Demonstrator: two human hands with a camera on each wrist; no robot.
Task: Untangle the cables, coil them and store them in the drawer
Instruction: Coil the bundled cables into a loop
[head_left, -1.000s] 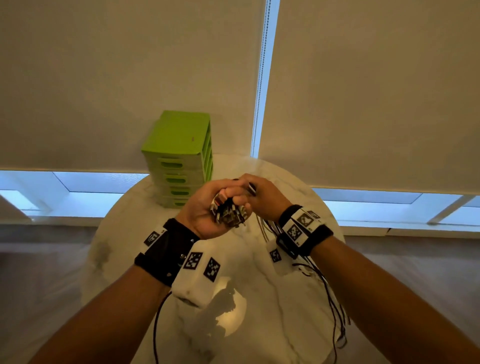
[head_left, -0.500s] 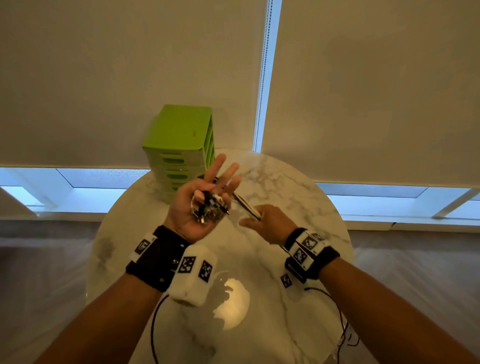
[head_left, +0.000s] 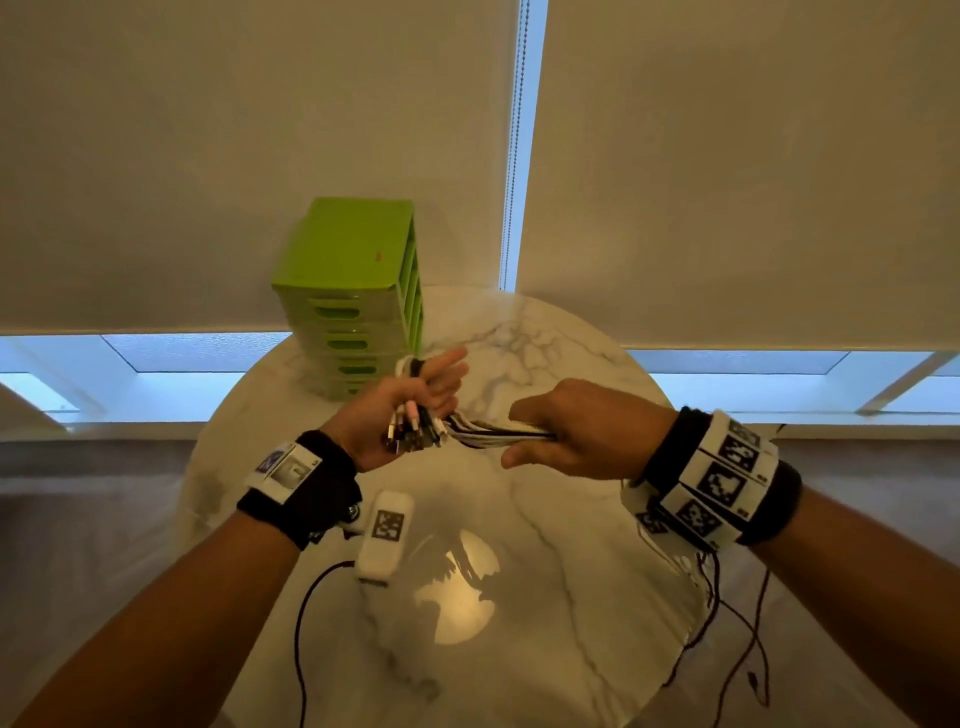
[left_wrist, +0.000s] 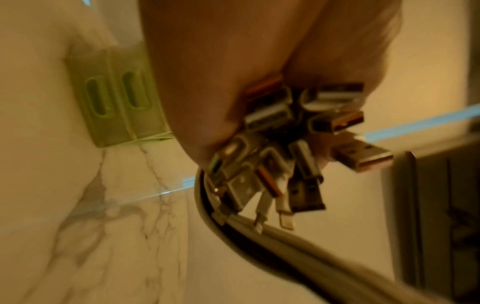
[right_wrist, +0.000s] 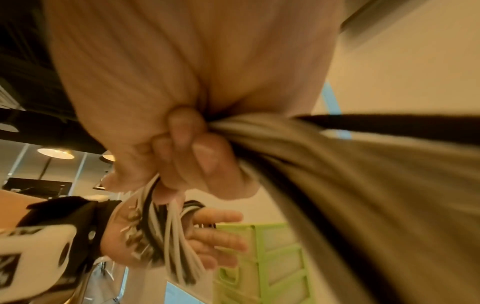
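A bundle of white and black cables (head_left: 493, 430) stretches between my two hands above the round marble table (head_left: 545, 623). My left hand (head_left: 410, 410) is palm up with its fingers straight. The cables loop round it, and its thumb pins the USB plug ends (left_wrist: 291, 148) against the palm. My right hand (head_left: 571, 431) grips the bundle in a fist just to the right. In the right wrist view its fingers (right_wrist: 182, 144) curl round the blurred strands (right_wrist: 324, 174). The green drawer unit (head_left: 353, 291) stands behind the left hand with all its drawers shut.
Pale roller blinds hang over the window behind the table. Thin dark wires (head_left: 727, 634) run from my right wrist over the table's right edge, and another (head_left: 301, 623) trails from the left wrist. The drawer unit (left_wrist: 116, 98) sits near the table's far edge.
The hands were together at the plug ends. The right hand then slid away along the cables and now grips them to the right of the left hand, pulling the bundle taut.
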